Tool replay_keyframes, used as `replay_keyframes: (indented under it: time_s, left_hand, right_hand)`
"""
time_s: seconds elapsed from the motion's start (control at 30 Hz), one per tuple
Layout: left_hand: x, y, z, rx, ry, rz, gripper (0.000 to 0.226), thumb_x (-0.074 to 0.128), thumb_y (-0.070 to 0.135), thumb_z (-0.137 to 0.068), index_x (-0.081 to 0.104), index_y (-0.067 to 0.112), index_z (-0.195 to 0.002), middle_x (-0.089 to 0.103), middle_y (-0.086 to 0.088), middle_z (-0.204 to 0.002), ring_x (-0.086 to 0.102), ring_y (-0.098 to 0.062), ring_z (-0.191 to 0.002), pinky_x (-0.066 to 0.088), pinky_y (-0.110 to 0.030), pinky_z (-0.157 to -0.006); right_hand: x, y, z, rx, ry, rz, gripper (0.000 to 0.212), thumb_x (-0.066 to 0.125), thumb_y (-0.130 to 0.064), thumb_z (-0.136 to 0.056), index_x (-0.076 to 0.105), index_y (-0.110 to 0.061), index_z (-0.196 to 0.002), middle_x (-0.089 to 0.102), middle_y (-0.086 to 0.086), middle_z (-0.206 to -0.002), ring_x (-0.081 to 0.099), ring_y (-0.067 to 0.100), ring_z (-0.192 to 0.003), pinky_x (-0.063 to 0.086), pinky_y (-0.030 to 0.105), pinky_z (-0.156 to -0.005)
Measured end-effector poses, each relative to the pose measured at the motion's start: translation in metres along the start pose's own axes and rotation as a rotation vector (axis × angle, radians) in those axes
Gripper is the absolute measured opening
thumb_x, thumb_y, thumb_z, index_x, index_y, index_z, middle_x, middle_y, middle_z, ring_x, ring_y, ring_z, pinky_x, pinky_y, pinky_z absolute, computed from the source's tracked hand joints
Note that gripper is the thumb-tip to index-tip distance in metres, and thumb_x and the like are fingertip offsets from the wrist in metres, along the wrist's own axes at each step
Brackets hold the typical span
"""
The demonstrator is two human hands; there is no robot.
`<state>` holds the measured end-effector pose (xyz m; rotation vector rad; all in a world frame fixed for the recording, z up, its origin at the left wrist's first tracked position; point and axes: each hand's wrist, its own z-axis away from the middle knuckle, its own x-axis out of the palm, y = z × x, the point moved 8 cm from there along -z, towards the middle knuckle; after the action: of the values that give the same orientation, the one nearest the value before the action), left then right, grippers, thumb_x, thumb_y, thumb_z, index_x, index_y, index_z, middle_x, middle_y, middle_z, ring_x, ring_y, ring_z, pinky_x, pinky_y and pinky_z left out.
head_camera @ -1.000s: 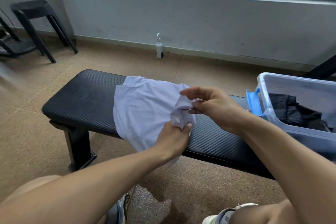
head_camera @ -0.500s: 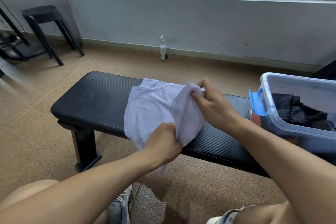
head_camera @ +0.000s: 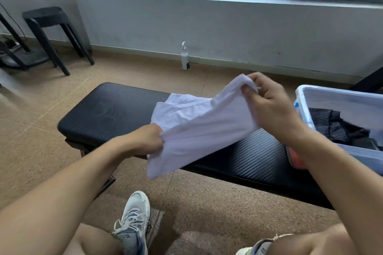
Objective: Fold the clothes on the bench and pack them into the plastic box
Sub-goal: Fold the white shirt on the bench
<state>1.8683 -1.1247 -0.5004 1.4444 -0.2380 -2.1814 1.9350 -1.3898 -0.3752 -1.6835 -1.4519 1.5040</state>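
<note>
A white shirt is stretched above the black padded bench, its far part still resting on the pad. My left hand grips the shirt's near left edge. My right hand pinches the far right corner, lifted higher. To the right stands the clear plastic box with a blue latch, holding dark folded clothes.
A white pump bottle stands by the wall behind the bench. A black stool is at the far left. My shoes rest on the floor in front of the bench. Something orange-red shows under the box.
Both hands have spread apart, the right one lifting up and right, the left one pulling left, so the bunched shirt is now drawn out into a flat band.
</note>
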Motion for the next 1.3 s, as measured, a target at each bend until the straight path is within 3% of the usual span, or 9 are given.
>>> replay_keyframes:
  time_s: [0.17, 0.33, 0.47, 0.63, 0.73, 0.9, 1.0, 1.1, 1.3]
  left_hand:
    - [0.021, 0.003, 0.007, 0.048, -0.219, -0.111, 0.015, 0.039, 0.006, -0.077, 0.043, 0.018, -0.067, 0.046, 0.0, -0.068, 0.037, -0.021, -0.069, 0.03, -0.034, -0.063]
    - [0.026, -0.003, 0.006, 0.026, -0.274, -0.098, 0.021, 0.04, 0.018, -0.076, 0.059, 0.014, -0.069, 0.07, -0.008, -0.082, 0.059, -0.027, -0.075, 0.048, -0.039, -0.068]
    - [0.014, -0.019, 0.0, -0.099, -0.283, -0.017, 0.028, 0.041, 0.01, -0.083, 0.068, 0.003, -0.087, 0.072, -0.015, -0.092, 0.06, -0.026, -0.075, 0.046, -0.034, -0.064]
    - [-0.001, -0.027, -0.005, -0.122, -0.268, 0.134, 0.025, 0.05, 0.016, -0.083, 0.073, 0.008, -0.085, 0.076, -0.007, -0.081, 0.071, -0.024, -0.073, 0.055, -0.035, -0.063]
    - [-0.033, -0.018, -0.018, -0.019, 0.053, 0.225, 0.022, 0.055, 0.016, -0.089, 0.069, 0.011, -0.072, 0.072, -0.002, -0.072, 0.067, -0.022, -0.069, 0.05, -0.032, -0.062]
    - [-0.076, -0.004, -0.034, 0.127, 0.499, 0.38, 0.026, 0.051, 0.0, -0.087, 0.071, 0.017, -0.085, 0.073, -0.003, -0.086, 0.06, -0.017, -0.078, 0.043, -0.027, -0.066]
    - [-0.078, 0.009, -0.048, 0.176, 0.583, 0.465, 0.025, 0.053, 0.0, -0.089, 0.071, 0.017, -0.094, 0.071, 0.0, -0.09, 0.061, -0.017, -0.084, 0.047, -0.024, -0.068]
    - [-0.071, 0.012, -0.069, 0.166, 0.587, 0.562, 0.018, 0.067, 0.014, -0.092, 0.069, 0.017, -0.11, 0.071, 0.003, -0.106, 0.066, -0.019, -0.097, 0.054, -0.036, -0.086]
    - [-0.035, -0.009, -0.095, -0.046, 0.373, 0.385, 0.072, 0.08, 0.047, -0.08, 0.051, 0.017, -0.138, 0.058, -0.001, -0.128, 0.057, -0.023, -0.12, 0.048, -0.039, -0.098]
  right_hand:
    - [0.042, 0.02, 0.038, 0.351, -0.679, -0.133, 0.016, 0.055, -0.016, -0.102, 0.07, -0.014, -0.096, 0.07, 0.006, -0.084, 0.062, 0.014, -0.072, 0.048, 0.022, -0.058]
    - [0.056, 0.014, 0.055, 0.484, -0.777, -0.227, 0.02, 0.056, -0.012, -0.101, 0.068, -0.004, -0.115, 0.072, 0.02, -0.116, 0.068, 0.024, -0.098, 0.052, 0.037, -0.09]
    - [0.054, 0.035, 0.05, 0.617, -0.623, -0.245, 0.02, 0.057, -0.012, -0.101, 0.071, -0.01, -0.115, 0.075, 0.015, -0.112, 0.071, 0.029, -0.107, 0.053, 0.044, -0.099]
    - [0.036, 0.095, 0.033, 0.705, -0.115, -0.081, 0.022, 0.05, -0.02, -0.097, 0.072, -0.016, -0.1, 0.074, 0.014, -0.105, 0.069, 0.026, -0.091, 0.054, 0.033, -0.076]
    - [0.03, 0.129, 0.032, 0.72, 0.12, -0.056, 0.027, 0.045, -0.032, -0.089, 0.067, -0.018, -0.095, 0.07, 0.009, -0.101, 0.067, 0.03, -0.095, 0.057, 0.045, -0.086]
    - [0.016, 0.135, 0.032, 0.739, 0.372, -0.027, 0.02, 0.041, -0.021, -0.1, 0.06, -0.013, -0.098, 0.058, -0.001, -0.083, 0.056, 0.022, -0.081, 0.041, 0.031, -0.071]
    - [0.005, 0.134, 0.025, 0.723, 0.45, -0.021, 0.016, 0.038, -0.021, -0.104, 0.053, -0.018, -0.102, 0.054, -0.003, -0.085, 0.051, 0.013, -0.076, 0.038, 0.029, -0.07]
    - [-0.006, 0.139, 0.02, 0.716, 0.471, 0.004, 0.013, 0.039, -0.02, -0.105, 0.052, -0.02, -0.106, 0.057, 0.002, -0.101, 0.054, 0.019, -0.094, 0.04, 0.031, -0.082]
    - [-0.005, 0.155, 0.014, 0.678, 0.263, 0.246, 0.019, 0.041, -0.02, -0.097, 0.059, -0.022, -0.089, 0.065, -0.003, -0.094, 0.062, 0.026, -0.097, 0.049, 0.036, -0.083]
